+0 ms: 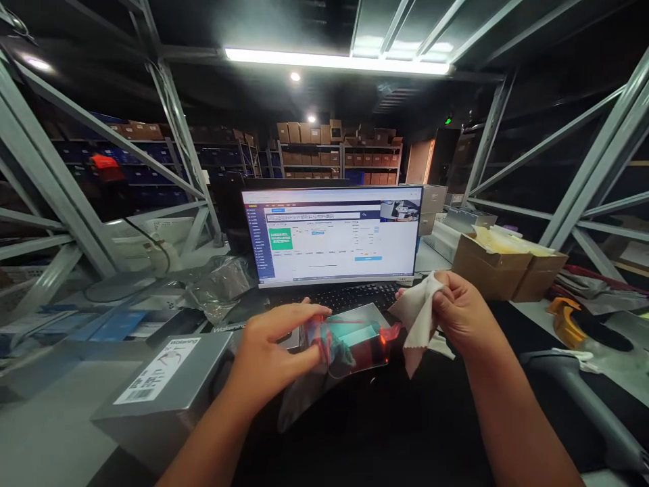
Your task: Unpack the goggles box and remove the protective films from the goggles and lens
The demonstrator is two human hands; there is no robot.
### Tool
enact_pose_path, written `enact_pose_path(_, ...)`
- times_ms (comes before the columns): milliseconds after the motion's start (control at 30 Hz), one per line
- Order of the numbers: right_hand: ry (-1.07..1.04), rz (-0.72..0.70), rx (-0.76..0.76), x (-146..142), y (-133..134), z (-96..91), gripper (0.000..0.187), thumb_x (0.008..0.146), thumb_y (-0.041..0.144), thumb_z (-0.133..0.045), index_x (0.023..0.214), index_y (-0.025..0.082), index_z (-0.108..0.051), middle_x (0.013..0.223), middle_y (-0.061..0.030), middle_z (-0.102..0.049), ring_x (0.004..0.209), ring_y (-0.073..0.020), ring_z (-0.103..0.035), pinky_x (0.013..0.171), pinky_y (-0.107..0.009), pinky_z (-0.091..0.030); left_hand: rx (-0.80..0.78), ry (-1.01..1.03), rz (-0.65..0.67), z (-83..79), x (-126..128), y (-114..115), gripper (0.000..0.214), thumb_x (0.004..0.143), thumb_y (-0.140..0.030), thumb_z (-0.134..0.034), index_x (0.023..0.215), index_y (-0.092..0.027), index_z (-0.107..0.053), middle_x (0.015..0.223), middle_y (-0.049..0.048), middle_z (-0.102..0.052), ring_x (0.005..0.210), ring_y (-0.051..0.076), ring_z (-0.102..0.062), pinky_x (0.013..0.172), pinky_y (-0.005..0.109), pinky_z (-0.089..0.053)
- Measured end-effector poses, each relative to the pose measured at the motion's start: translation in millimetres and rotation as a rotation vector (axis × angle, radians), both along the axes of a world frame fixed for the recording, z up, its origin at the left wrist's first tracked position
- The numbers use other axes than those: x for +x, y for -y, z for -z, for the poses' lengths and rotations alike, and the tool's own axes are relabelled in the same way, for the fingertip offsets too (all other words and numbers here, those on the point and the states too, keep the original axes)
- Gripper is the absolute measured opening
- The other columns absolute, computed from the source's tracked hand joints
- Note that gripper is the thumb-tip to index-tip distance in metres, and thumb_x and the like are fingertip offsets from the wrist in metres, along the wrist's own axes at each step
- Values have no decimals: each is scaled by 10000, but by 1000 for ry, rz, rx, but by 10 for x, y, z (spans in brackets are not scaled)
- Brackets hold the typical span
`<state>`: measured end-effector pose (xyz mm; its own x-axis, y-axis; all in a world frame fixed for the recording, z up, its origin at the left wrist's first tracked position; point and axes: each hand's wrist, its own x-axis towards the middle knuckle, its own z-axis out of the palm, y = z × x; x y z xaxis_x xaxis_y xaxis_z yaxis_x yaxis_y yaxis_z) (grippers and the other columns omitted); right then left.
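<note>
My left hand grips a clear plastic bag holding a red and teal item, held just above the dark desk in front of the keyboard. My right hand is closed on a white cloth that hangs down beside the bag's right edge. Both hands are close together, below the lit monitor.
A grey box with a white label lies at the left. Open cardboard boxes stand at the right, with a yellow tool and a grey scanner handle nearby. Crumpled plastic bags sit left of the monitor. Metal racking surrounds the desk.
</note>
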<state>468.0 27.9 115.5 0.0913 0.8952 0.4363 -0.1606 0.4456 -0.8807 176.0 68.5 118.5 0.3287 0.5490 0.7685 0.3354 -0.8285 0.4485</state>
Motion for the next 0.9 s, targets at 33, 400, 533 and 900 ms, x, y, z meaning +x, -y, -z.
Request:
enact_pose_path(33, 7, 13, 8, -9, 6, 3, 580, 697, 487, -846, 641, 240, -324, 706, -28, -652, 790, -259, -705, 557, -274, -507, -2, 1, 0, -2, 1, 2, 266, 688, -203, -717, 942, -230, -787, 948, 24, -799, 976, 277, -751, 925, 410, -608)
enact_pose_path(400, 44, 149, 100, -81, 194, -76, 488, 786, 452, -788, 663, 242, -366, 712, -17, -638, 602, -181, -612, 546, -282, -472, 45, 5, -56, -5, 9, 2, 255, 690, -191, -701, 927, -235, -784, 937, 7, -801, 954, 266, -758, 887, 388, -625)
enact_pose_path(533, 123, 258, 113, -70, 199, -42, 505, 805, 450, -773, 643, 234, -346, 603, 37, -480, 511, -120, -465, 467, -242, -358, 47, 12, -39, 4, 34, 5, 252, 696, -194, -700, 933, -226, -783, 945, 5, -800, 960, 251, -756, 898, 364, -619)
enact_pose_path(900, -142, 332, 69, -640, 31, 124, 535, 812, 570, -718, 657, 229, -336, 580, 77, -310, 523, -90, -237, 445, -211, -215, 201, 263, -420, 313, 270, 6, 303, 789, -231, -681, 1085, -191, -727, 898, 18, -769, 789, 181, -734, 790, 312, -600)
